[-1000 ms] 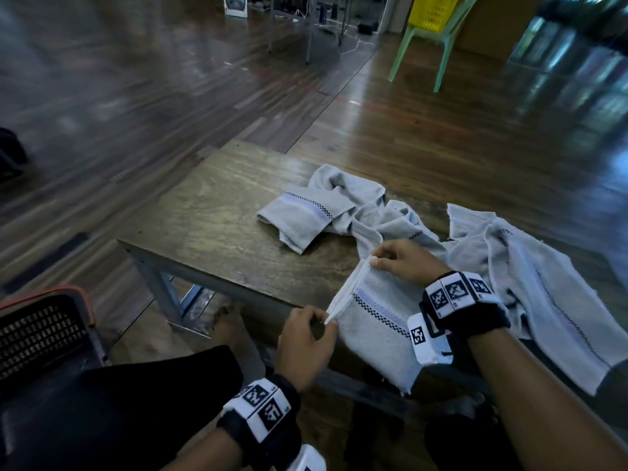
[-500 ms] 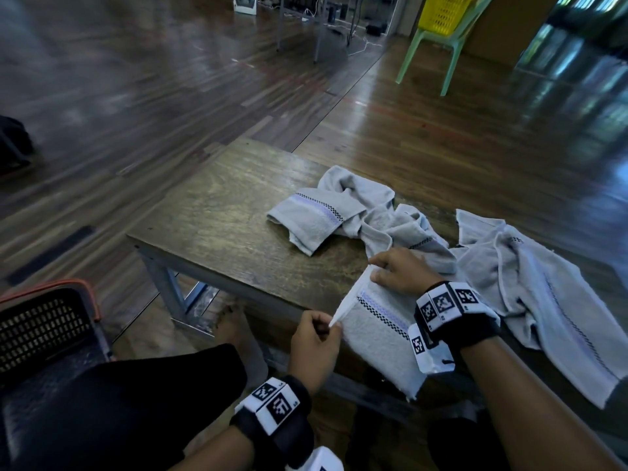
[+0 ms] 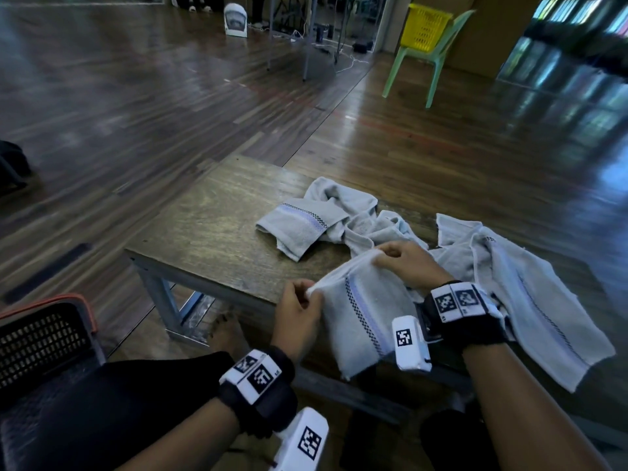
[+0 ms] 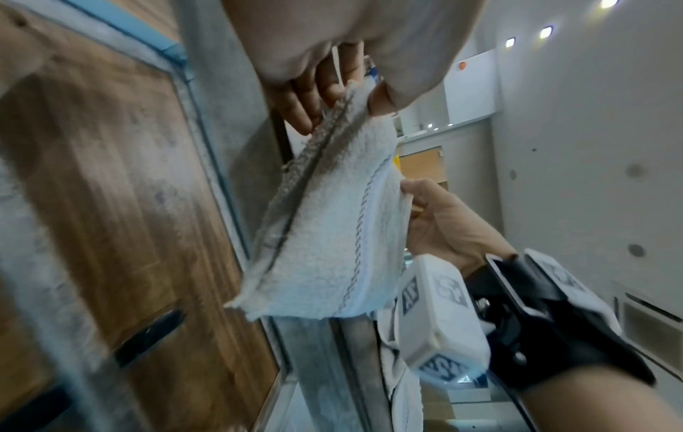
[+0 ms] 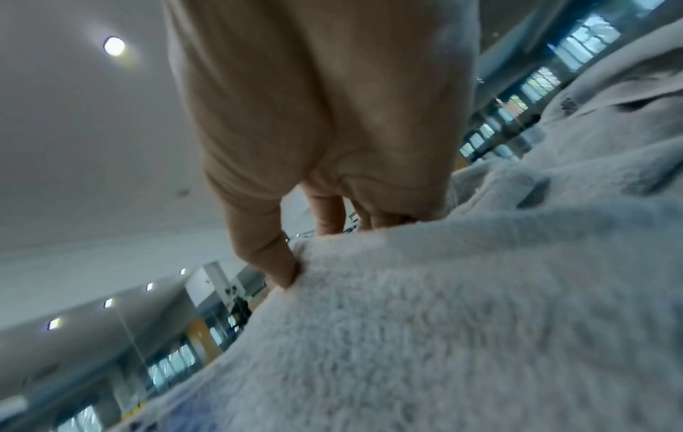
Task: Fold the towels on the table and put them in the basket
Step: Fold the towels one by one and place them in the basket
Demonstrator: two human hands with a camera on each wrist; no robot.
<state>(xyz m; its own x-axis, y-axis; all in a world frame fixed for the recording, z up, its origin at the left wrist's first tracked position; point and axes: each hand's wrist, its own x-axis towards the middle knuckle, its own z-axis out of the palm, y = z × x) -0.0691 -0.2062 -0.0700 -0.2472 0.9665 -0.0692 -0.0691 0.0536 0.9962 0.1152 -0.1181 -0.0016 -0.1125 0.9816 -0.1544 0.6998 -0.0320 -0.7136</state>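
Observation:
A grey towel (image 3: 367, 314) with a purple stripe and checked trim hangs over the near edge of the wooden table (image 3: 210, 229). My left hand (image 3: 300, 305) pinches its near corner; my right hand (image 3: 404, 263) pinches the far corner, and the hem is stretched between them. The left wrist view shows the towel (image 4: 332, 233) held by both hands, the left hand (image 4: 343, 96) at one end. In the right wrist view my right hand (image 5: 317, 233) grips the towel (image 5: 443, 321). A second crumpled towel (image 3: 326, 219) lies mid-table and a third towel (image 3: 530, 294) drapes at the right.
A dark mesh basket (image 3: 37, 338) with an orange rim stands on the floor at my lower left, beside my knee. A green plastic chair (image 3: 424, 52) with a yellow basket on it stands far back. Wooden floor surrounds the table.
Both hands have lifted the towel's hem off the table and pulled it taut. My view has tilted up slightly.

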